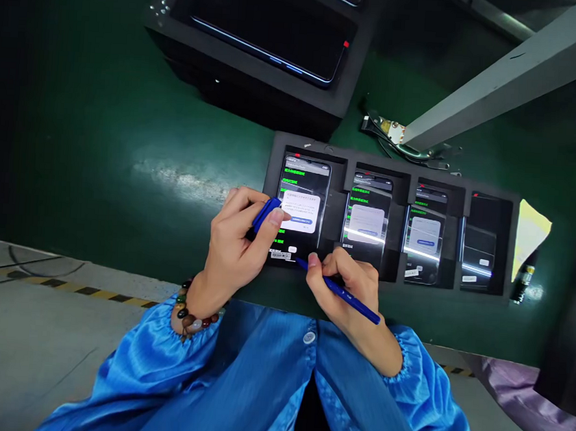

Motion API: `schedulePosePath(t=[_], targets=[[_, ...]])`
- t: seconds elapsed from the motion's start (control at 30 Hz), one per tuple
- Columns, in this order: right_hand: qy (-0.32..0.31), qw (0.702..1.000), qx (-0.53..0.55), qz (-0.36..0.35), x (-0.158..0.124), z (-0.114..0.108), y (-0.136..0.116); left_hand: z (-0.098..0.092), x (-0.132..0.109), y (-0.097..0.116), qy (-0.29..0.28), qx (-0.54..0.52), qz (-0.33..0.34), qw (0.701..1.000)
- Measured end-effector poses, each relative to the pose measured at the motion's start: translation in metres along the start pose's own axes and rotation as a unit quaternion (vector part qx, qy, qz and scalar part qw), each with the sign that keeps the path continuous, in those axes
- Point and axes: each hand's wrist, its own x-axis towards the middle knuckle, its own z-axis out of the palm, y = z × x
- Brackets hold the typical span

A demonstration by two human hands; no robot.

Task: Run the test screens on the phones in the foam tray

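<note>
My left hand [242, 239] is closed on a dark blue object [267, 215], its shape partly hidden by the fingers, at the left edge of the first phone [303, 206]. That phone is lit, with green text and a white pop-up. My right hand [345, 284] grips a blue pen [353, 301], whose tip is by the phone's lower edge. Rightward in the same black foam tray [340, 155] lie a second phone [369, 214] and a third phone [426, 234], both with pop-ups, and a darker fourth phone [480, 250].
A black foam block [356, 63] holding larger phones stands at the top. A grey metal post [501, 79] slants in at the upper right, with cables [387, 140] at its foot. Yellow paper [531, 233] and a small dark cylinder [524, 282] lie right of the tray.
</note>
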Motion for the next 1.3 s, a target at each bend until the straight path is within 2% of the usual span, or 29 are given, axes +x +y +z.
schedulePosePath(t=[0.33,0.53,0.63,0.7,0.8,0.9,1.0,1.17,1.3], targets=[[0.021,1.000,0.006,-0.011,0.001,0.001,0.001,0.000,-0.001,-0.002,0.001,0.003,0.001,1.000],[0.000,1.000,0.023,0.003,0.003,0.000,-0.002,0.000,0.000,-0.002,-0.003,0.001,-0.007,1.000],[0.014,0.996,0.087,0.007,0.006,-0.004,-0.002,-0.003,0.002,-0.003,-0.017,0.012,0.014,1.000],[0.066,0.981,0.180,0.026,0.009,-0.010,-0.003,-0.006,0.003,-0.002,-0.048,0.030,0.059,0.997],[0.133,0.944,0.297,0.045,0.015,-0.022,-0.004,-0.013,0.003,0.001,-0.125,0.070,0.145,0.979],[0.114,0.933,0.339,0.036,0.016,-0.031,-0.005,-0.015,0.001,0.007,-0.195,0.085,0.202,0.956],[0.088,0.933,0.347,0.042,0.012,-0.035,-0.003,-0.013,0.002,0.013,-0.225,0.083,0.228,0.944],[0.054,0.948,0.309,0.049,0.001,-0.038,0.003,-0.009,0.006,0.026,-0.275,0.077,0.256,0.923],[0.055,0.962,0.267,0.000,-0.012,-0.044,0.010,0.000,0.008,0.044,-0.347,0.058,0.258,0.900]])
